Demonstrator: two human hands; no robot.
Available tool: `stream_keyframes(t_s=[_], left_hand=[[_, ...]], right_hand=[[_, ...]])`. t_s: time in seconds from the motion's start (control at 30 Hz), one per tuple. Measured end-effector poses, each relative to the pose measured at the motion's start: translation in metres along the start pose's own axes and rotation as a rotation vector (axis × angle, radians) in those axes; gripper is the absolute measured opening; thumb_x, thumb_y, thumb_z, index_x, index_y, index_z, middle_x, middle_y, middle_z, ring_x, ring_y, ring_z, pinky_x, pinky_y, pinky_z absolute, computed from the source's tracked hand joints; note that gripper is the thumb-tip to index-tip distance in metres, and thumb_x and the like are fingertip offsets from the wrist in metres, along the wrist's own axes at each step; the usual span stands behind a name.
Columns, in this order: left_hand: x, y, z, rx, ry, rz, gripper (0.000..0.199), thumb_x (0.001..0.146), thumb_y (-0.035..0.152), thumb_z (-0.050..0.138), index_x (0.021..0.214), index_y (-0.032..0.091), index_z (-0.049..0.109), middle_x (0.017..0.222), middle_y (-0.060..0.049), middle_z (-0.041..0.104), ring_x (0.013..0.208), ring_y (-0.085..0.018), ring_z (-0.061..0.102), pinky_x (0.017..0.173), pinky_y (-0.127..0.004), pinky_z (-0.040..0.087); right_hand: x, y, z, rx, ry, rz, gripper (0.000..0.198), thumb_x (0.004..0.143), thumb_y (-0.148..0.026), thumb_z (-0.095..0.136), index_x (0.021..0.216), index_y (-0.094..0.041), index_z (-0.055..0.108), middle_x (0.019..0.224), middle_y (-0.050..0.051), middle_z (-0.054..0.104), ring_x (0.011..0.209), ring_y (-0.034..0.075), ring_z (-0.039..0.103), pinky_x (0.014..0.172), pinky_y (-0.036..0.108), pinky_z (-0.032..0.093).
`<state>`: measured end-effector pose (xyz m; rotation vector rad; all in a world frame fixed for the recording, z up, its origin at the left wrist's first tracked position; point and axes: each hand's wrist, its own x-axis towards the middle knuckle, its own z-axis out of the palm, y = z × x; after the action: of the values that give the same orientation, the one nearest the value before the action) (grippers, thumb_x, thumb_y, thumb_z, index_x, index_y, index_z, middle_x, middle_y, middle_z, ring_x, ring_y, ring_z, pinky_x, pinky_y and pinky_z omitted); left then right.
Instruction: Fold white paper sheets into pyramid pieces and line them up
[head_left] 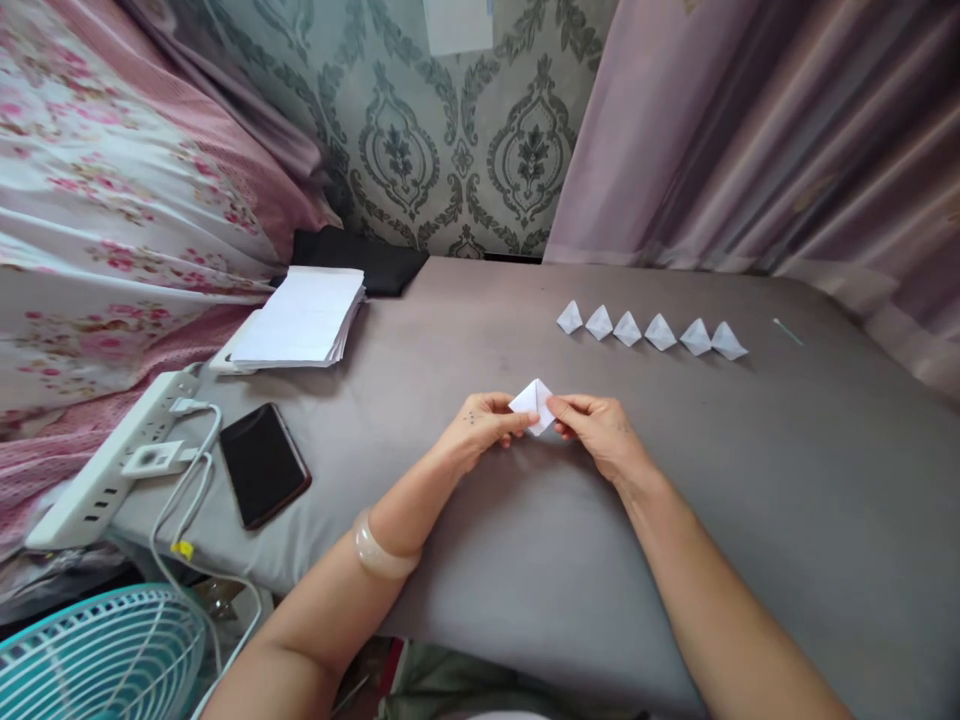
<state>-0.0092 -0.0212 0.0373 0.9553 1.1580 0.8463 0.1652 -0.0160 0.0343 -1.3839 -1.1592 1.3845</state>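
Between my two hands, over the middle of the grey-covered table, is a small folded white paper (534,398), diamond-shaped with a crease down its middle. My left hand (484,425) pinches its left side, thumb lying across the front. On the right edge, my right hand (596,428) grips it between thumb and fingers. The fingertips behind the paper are partly hidden. Farther back to the right stand several folded white paper pieces (661,332) in a row, each pointed at the top.
At the back left lies a stack of white paper (300,315) beside a black folded item (360,262). A phone (264,465) rests near a white power strip (112,460) with cables. A blue fan (105,650) stands below the table's left edge. A thin stick (787,332) lies far right.
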Motion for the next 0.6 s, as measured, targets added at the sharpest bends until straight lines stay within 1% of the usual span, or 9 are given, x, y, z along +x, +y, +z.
stream_keyframes(t_s=[0.07, 0.13, 0.23, 0.3, 0.37, 0.43, 0.53, 0.6], left_hand=[[0.000, 0.002, -0.003, -0.003, 0.017, 0.001, 0.035, 0.065, 0.041, 0.078, 0.082, 0.011, 0.070, 0.058, 0.002, 0.056, 0.045, -0.004, 0.042, 0.046, -0.019, 0.030], [0.000, 0.003, -0.006, 0.006, 0.020, -0.007, 0.035, 0.069, 0.044, 0.075, 0.081, 0.011, 0.070, 0.056, 0.002, 0.054, 0.044, -0.004, 0.041, 0.045, -0.019, 0.027], [0.003, -0.001, -0.008, 0.041, 0.034, 0.013, 0.033, 0.069, 0.042, 0.074, 0.078, 0.011, 0.069, 0.054, 0.002, 0.053, 0.044, -0.004, 0.038, 0.044, -0.020, 0.024], [0.006, -0.005, -0.008, 0.099, 0.078, 0.054, 0.031, 0.070, 0.040, 0.072, 0.077, 0.011, 0.069, 0.056, 0.002, 0.055, 0.045, -0.004, 0.038, 0.045, -0.020, 0.025], [0.009, -0.009, -0.008, 0.193, 0.123, 0.095, 0.030, 0.072, 0.041, 0.070, 0.077, 0.011, 0.070, 0.060, 0.000, 0.058, 0.047, -0.005, 0.040, 0.046, -0.021, 0.027], [0.011, -0.012, -0.007, 0.311, 0.150, 0.140, 0.029, 0.074, 0.041, 0.066, 0.077, 0.012, 0.070, 0.064, 0.000, 0.061, 0.051, -0.007, 0.043, 0.048, -0.021, 0.029], [0.012, -0.012, -0.007, 0.551, 0.200, 0.215, 0.026, 0.079, 0.038, 0.061, 0.075, 0.015, 0.070, 0.068, -0.002, 0.063, 0.060, -0.011, 0.050, 0.055, -0.023, 0.035], [0.013, -0.012, -0.008, 0.745, 0.235, 0.264, 0.022, 0.080, 0.035, 0.059, 0.075, 0.016, 0.069, 0.071, -0.003, 0.064, 0.066, -0.013, 0.053, 0.061, -0.025, 0.039]], right_hand=[[0.001, 0.002, -0.001, -0.019, 0.006, 0.012, 0.038, 0.060, -0.049, 0.078, 0.077, -0.015, 0.076, 0.063, 0.001, 0.064, 0.055, 0.009, 0.049, 0.052, 0.024, 0.038], [0.001, 0.003, -0.001, -0.032, 0.003, 0.013, 0.039, 0.060, -0.049, 0.077, 0.077, -0.014, 0.076, 0.061, 0.001, 0.063, 0.054, 0.009, 0.047, 0.051, 0.024, 0.037], [0.001, 0.003, -0.001, -0.062, -0.022, 0.003, 0.039, 0.062, -0.050, 0.074, 0.077, -0.014, 0.075, 0.057, -0.001, 0.059, 0.051, 0.009, 0.043, 0.050, 0.024, 0.034], [0.001, 0.004, 0.001, -0.085, -0.021, -0.025, 0.038, 0.065, -0.048, 0.072, 0.081, -0.014, 0.074, 0.059, -0.001, 0.061, 0.052, 0.009, 0.044, 0.052, 0.025, 0.035], [0.002, 0.006, 0.002, -0.130, 0.019, -0.070, 0.037, 0.067, -0.045, 0.072, 0.089, -0.016, 0.071, 0.062, -0.001, 0.062, 0.054, 0.011, 0.049, 0.055, 0.026, 0.038], [0.004, 0.009, 0.003, -0.228, 0.073, -0.130, 0.036, 0.069, -0.042, 0.071, 0.095, -0.019, 0.066, 0.062, -0.003, 0.063, 0.056, 0.013, 0.053, 0.058, 0.027, 0.040], [0.006, 0.015, 0.005, -0.464, 0.116, -0.208, 0.024, 0.074, -0.039, 0.066, 0.090, -0.022, 0.062, 0.063, -0.002, 0.064, 0.060, 0.015, 0.057, 0.063, 0.029, 0.043], [0.008, 0.019, 0.006, -0.638, 0.134, -0.259, 0.017, 0.078, -0.038, 0.063, 0.086, -0.023, 0.062, 0.070, 0.000, 0.065, 0.067, 0.018, 0.059, 0.067, 0.032, 0.044]])
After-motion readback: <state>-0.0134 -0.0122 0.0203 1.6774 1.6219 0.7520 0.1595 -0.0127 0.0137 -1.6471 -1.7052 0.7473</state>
